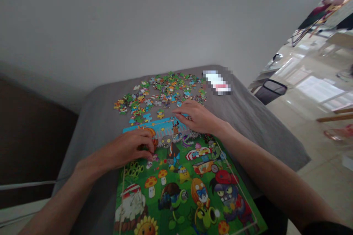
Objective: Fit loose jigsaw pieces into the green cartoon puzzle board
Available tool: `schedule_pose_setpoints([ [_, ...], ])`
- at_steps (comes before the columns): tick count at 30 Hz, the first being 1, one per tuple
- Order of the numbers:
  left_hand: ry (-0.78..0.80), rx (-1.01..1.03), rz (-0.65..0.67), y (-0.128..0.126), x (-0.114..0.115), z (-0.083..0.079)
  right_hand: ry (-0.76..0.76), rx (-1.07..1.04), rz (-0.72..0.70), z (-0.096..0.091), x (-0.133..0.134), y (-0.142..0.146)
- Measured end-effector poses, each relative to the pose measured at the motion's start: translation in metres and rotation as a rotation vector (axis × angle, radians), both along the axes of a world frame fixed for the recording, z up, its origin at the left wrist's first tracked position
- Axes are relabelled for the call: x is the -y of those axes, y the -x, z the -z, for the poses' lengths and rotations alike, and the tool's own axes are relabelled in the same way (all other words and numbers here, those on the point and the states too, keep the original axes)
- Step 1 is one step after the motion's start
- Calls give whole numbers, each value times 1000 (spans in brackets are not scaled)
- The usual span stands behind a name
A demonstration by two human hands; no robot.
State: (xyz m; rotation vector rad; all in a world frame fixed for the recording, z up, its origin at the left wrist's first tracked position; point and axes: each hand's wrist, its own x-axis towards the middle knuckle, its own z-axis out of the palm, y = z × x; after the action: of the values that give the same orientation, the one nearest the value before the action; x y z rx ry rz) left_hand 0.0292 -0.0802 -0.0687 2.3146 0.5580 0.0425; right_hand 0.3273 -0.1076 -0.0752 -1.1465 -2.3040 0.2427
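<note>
A puzzle board (176,185) printed with cartoon zombies, mushrooms and plants on green lies in front of me, with a blue band along its far edge. My left hand (135,147) rests over its upper left part, fingers bent and a little apart, tips close to the picture. At the upper right edge of the board is my right hand (195,116); its index finger points left and the thumb is apart below it. I see nothing held in either hand. Loose jigsaw pieces (165,90) are spread beyond the board, and one yellow piece (160,114) lies near its far edge.
A grey cloth (96,114) covers the table. A phone (217,82), blurred out, lies right of the pieces. A pale wall (154,22) rises behind the table. At the right, a dark-framed object (274,87) stands beyond the table edge above a shiny tiled floor (317,176).
</note>
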Motion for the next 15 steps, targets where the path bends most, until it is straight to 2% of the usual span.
schedule_pose_setpoints([
  [6, -51, -20, -35, 3, -1, -3, 7, 10, 0, -1, -1, -1],
  [15, -3, -12, 39, 3, -3, 2, 6, 1, -15, 2, -2, -3],
])
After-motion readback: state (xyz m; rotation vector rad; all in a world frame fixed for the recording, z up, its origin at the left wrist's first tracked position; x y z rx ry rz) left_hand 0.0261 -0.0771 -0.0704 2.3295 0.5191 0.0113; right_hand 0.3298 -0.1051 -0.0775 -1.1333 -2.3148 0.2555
